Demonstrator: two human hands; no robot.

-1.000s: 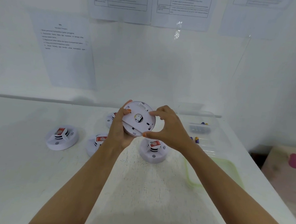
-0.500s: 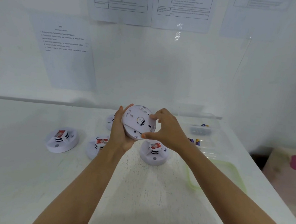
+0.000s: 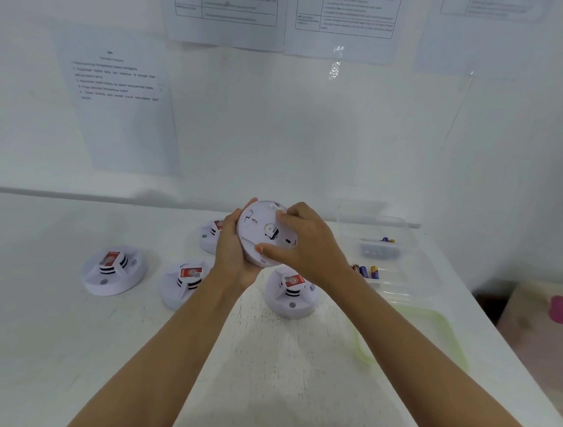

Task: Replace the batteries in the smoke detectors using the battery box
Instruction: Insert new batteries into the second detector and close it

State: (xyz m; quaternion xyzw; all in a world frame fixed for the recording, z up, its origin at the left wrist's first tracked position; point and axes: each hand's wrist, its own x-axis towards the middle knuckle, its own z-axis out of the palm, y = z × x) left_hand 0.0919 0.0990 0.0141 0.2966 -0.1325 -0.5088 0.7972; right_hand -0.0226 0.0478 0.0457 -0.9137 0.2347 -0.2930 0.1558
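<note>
Smoke detector (image 3: pixel 260 237): white plastic disc, held in the air above the counter (image 3: pixel 292 369), toward its back edge.
Facing: flat back side turned toward the camera and tilted slightly up; front side faces away, hidden. A round disc has no long axis; its thin axis runs roughly toward the viewer.
Handling (judged): light, rigid, smooth shell. The rim may slip, and cover tabs could snap if forced.
Hold points (judged): opposite sides of the rim, leaving the back free to twist or open.
Left hand (image 3: pixel 233 257): cups the left and lower rim, fingers curled behind.
Right hand (image 3: pixel 311 247): thumb on the lower rim, fingers over the upper rim, pinching it.
Battery box (image 3: pixel 409 227): clear, open, just right of the hands; batteries (image 3: pixel 367 271) inside.
Other detectors (image 3: pixel 114 269): four resting on the counter, front up.
</note>
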